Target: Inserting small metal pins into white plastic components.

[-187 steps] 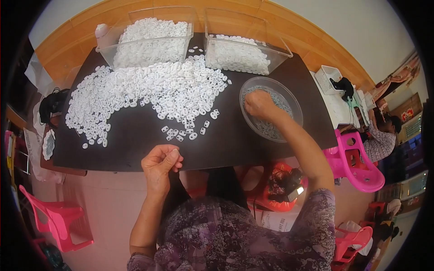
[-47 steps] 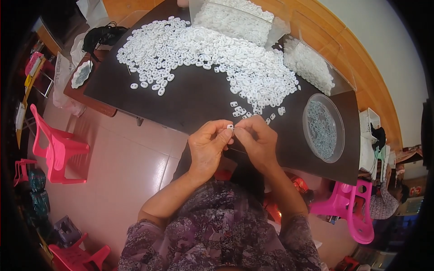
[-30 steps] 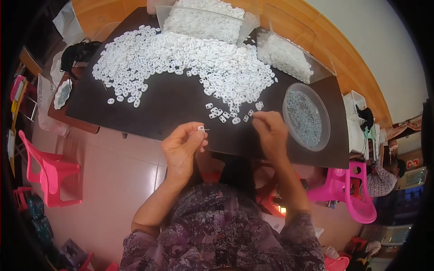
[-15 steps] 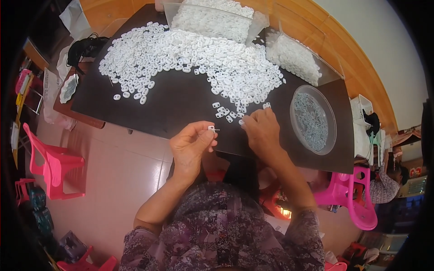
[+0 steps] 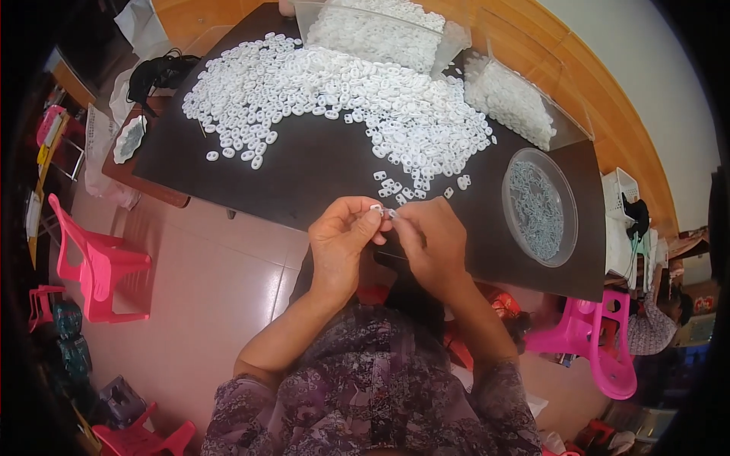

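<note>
Over the table's near edge, my left hand [image 5: 340, 239] pinches a small white plastic piece [image 5: 376, 207] with holes between thumb and fingers. My right hand [image 5: 439, 242] meets it from the right, its thumb and fingertips closed on another small white piece [image 5: 391, 213]. Between the two pieces a thin screw shows in part; how far it sits in either is too small to tell. Just beyond my fingertips lie several loose white two-hole pieces [image 5: 391, 186], at the near end of a broad heap of white pieces [image 5: 327, 83].
A round clear tub [image 5: 572, 220] of grey screws stands at the table's right. Two clear bins [image 5: 464, 34] of white pieces are at the back. Pink plastic chairs [image 5: 106, 262] stand on the tiled floor left and right. Another person [image 5: 652, 327] is at the far right.
My right hand has left the loose pieces, moving left and nearer with a white piece to meet my left hand. The whole view has shifted slightly.
</note>
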Demonstrator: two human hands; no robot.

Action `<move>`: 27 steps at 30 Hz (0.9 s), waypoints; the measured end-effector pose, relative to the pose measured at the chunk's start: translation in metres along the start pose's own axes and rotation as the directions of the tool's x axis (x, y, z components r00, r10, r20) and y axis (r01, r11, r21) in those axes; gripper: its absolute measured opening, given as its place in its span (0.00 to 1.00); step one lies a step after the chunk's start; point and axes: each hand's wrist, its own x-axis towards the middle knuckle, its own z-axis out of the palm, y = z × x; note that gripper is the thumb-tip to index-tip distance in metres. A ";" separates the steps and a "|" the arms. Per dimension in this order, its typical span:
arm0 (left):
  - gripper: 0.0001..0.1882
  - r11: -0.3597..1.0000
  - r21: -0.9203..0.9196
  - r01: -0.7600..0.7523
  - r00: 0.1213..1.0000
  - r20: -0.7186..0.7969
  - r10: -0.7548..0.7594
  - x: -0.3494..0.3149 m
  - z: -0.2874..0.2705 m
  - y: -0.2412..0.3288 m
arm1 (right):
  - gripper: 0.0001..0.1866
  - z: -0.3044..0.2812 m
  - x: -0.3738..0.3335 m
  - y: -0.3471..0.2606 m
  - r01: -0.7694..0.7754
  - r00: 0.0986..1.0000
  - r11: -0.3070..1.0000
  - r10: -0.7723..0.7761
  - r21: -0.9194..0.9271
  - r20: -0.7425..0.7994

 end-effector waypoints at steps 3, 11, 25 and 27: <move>0.06 1.000 -0.013 0.007 1.000 0.009 -0.007 -0.002 -0.002 0.003 | 0.05 0.004 -0.003 -0.002 -0.089 0.996 0.992 0.091 0.091 -0.009; 0.06 0.994 0.055 -0.095 0.995 0.013 0.095 -0.005 -0.006 0.001 | 0.07 0.005 -0.002 -0.001 -0.501 0.865 0.734 0.437 0.459 0.246; 0.05 0.999 0.023 0.027 0.999 0.041 -0.027 -0.003 -0.010 0.001 | 0.07 0.009 -0.003 0.001 -0.581 0.813 0.665 0.499 0.470 0.300; 0.05 0.999 0.002 0.032 0.999 0.037 -0.033 -0.004 -0.010 -0.001 | 0.07 0.010 -0.004 -0.002 -0.566 0.822 0.646 0.487 0.512 0.294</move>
